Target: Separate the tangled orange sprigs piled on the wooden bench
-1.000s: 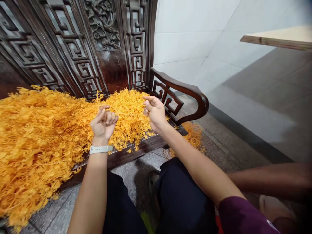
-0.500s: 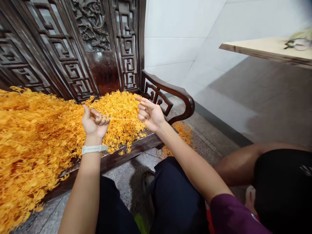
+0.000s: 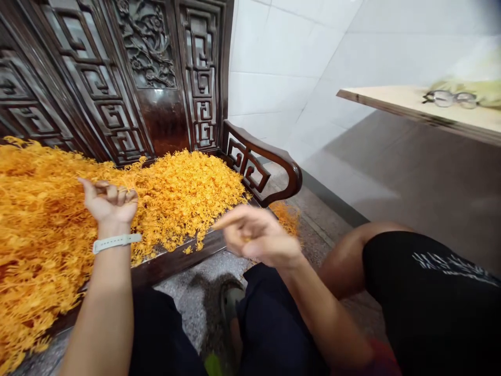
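My left hand [image 3: 111, 201], with a pale watch strap [image 3: 117, 242] at the wrist, is held palm up over a large heap of yellow plastic flower sprigs [image 3: 43, 224]. Its fingers are curled in and the thumb sticks out; whatever they hold is hidden. Nearer to me, in front of the seat edge, my right hand [image 3: 262, 237] is blurred by motion. Its index finger points left while the other fingers fold inward. A tiny yellow bit shows inside them, too smeared to name. No strand is visible between the hands.
The sprigs lie on a dark carved wooden bench [image 3: 168, 122] with a curved armrest [image 3: 270, 151]. More orange pieces [image 3: 287, 216] lie on the floor beyond it. At right are glasses [image 3: 450, 98] on a wooden board [image 3: 383, 99], and a person's leg in black shorts [image 3: 415, 287].
The thin yellow strand that stretched between my hands is no longer seen. My hands have moved apart: the left went left, the right came down and closer. The view turned right, bringing in the glasses.
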